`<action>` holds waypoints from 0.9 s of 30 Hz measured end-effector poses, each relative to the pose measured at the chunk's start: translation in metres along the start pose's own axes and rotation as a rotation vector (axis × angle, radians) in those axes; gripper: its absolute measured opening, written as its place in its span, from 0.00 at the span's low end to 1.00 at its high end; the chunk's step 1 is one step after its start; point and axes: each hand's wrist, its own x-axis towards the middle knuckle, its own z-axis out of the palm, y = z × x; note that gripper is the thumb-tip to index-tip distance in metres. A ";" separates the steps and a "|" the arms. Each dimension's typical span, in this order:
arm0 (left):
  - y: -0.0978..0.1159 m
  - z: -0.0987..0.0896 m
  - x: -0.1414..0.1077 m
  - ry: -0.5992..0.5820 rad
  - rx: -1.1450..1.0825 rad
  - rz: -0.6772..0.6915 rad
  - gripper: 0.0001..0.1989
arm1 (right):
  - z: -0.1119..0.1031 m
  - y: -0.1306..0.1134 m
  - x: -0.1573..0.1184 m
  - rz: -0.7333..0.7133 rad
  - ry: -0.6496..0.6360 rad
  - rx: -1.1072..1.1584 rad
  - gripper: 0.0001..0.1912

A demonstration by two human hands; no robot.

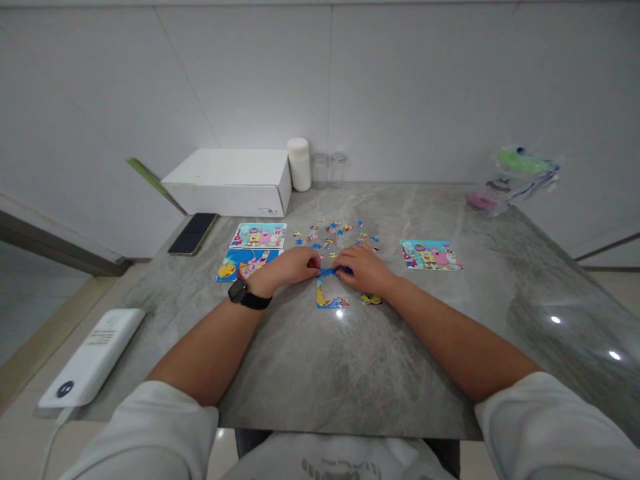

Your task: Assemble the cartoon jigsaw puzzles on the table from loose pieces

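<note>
A partly joined jigsaw puzzle lies on the grey table, with yellow and blue pieces along its left and lower edges. My left hand has its fingertips at the puzzle's upper left corner, pressed on blue pieces. My right hand pinches a blue puzzle piece along the top edge, close to the left fingertips. Joined yellow pieces lie just below my right hand. Loose puzzle pieces are scattered beyond both hands. The fingers partly hide the blue pieces between them.
Picture cards lie left of the hands, another picture card to the right. A phone, white box, white bottle and glass jars stand farther back. A power bank is at the left edge, a plastic bag at back right.
</note>
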 end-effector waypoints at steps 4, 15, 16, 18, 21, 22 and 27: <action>-0.004 0.001 0.001 -0.003 -0.028 0.016 0.05 | -0.001 0.000 0.000 0.016 0.041 0.020 0.09; -0.006 0.003 0.005 0.401 0.072 -0.027 0.12 | -0.003 0.016 0.004 0.246 0.359 0.240 0.12; -0.008 0.004 0.005 0.447 0.088 -0.029 0.12 | -0.004 0.018 0.004 0.268 0.389 0.254 0.14; -0.014 0.007 0.006 0.498 0.094 -0.040 0.13 | -0.006 0.025 0.004 0.299 0.436 0.253 0.18; -0.023 0.010 0.006 0.557 0.056 -0.067 0.11 | -0.011 0.040 0.003 0.346 0.500 0.227 0.18; -0.025 0.011 0.007 0.586 0.046 -0.076 0.11 | -0.014 0.046 0.002 0.369 0.517 0.225 0.17; -0.031 0.012 0.009 0.709 0.050 -0.127 0.21 | -0.027 0.071 -0.004 0.485 0.573 0.231 0.15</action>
